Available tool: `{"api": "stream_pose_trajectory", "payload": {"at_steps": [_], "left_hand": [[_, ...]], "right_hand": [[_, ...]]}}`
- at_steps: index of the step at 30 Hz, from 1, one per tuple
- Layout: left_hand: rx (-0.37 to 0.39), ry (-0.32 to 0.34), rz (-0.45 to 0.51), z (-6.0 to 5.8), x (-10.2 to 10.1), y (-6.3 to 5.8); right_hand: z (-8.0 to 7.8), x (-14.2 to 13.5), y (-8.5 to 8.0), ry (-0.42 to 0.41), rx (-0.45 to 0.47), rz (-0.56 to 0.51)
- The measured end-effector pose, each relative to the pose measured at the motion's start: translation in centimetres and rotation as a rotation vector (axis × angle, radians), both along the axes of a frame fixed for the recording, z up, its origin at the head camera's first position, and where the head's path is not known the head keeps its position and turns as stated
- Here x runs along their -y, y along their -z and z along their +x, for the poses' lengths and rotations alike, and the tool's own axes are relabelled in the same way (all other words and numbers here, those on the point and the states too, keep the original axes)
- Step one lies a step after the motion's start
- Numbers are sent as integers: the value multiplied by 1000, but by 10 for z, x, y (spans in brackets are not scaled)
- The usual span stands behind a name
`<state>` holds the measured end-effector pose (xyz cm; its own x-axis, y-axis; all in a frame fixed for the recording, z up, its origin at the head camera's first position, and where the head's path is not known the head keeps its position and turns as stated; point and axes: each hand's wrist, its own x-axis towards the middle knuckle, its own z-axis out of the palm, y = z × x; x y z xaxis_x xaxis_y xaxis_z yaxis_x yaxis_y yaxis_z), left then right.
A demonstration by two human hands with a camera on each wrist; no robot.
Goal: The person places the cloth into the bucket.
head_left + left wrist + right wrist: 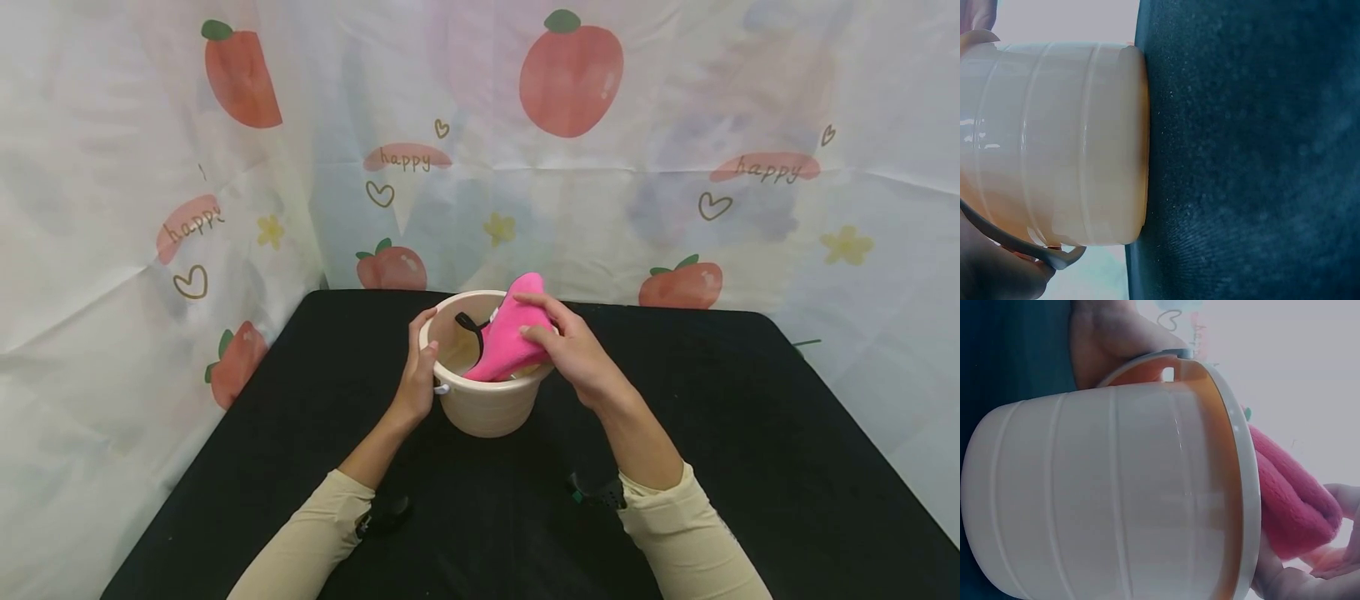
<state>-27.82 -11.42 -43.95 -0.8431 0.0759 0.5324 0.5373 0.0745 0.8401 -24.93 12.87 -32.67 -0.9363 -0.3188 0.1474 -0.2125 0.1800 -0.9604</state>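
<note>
A cream bucket (487, 414) stands upright on the black table. My left hand (413, 385) grips its rim on the left side; the left wrist view shows that hand (997, 270) by the bucket's handle (1016, 247). My right hand (581, 354) pinches a soft, fuzzy pink item (517, 333) over the right part of the bucket's opening. A black strap (472, 325) sticks out from it on the left. The right wrist view shows the pink item (1291, 500) folded and partly above the rim. Its lower end and the bucket's bottom inside are hidden.
Black cloth covers the table (360, 350), which reaches back to a white curtain (465, 75) printed with peaches, hearts and flowers. A second curtain side (90, 250) runs along the left edge. Dark bands with devices sit on both wrists.
</note>
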Motion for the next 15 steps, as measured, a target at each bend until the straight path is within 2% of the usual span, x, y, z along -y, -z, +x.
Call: {"api": "stream_pose_trajectory", "payload": {"at_steps": [8, 15], "left_hand": [[-3, -2, -13, 0, 0, 0], [-6, 10, 13, 0, 0, -1]], "right_hand": [[0, -2, -1, -19, -13, 28], [1, -2, -3, -86, 13, -46]]}}
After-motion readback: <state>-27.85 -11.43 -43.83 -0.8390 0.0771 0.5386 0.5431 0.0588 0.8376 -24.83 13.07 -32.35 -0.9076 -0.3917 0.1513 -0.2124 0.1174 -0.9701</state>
